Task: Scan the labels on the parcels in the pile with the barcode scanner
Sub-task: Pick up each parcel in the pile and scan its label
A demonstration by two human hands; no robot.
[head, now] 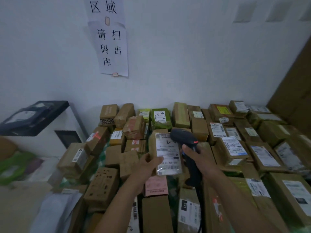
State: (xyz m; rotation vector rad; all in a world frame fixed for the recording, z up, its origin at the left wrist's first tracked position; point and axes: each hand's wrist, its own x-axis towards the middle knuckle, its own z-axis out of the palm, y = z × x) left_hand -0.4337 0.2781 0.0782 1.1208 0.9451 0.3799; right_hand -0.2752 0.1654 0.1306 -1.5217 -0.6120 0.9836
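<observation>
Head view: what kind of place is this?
Probably a parcel depot or pickup room: a pile of labelled cardboard parcels, a paper sign on the wall, and the right hand holding a barcode scanner.

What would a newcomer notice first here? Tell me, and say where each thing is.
At centre, the left hand holds up a labelled parcel while the right hand grips a black barcode scanner over its upper right corner. Brown parcels crowd the surface around them, and a paper sign hangs on the wall above.
</observation>
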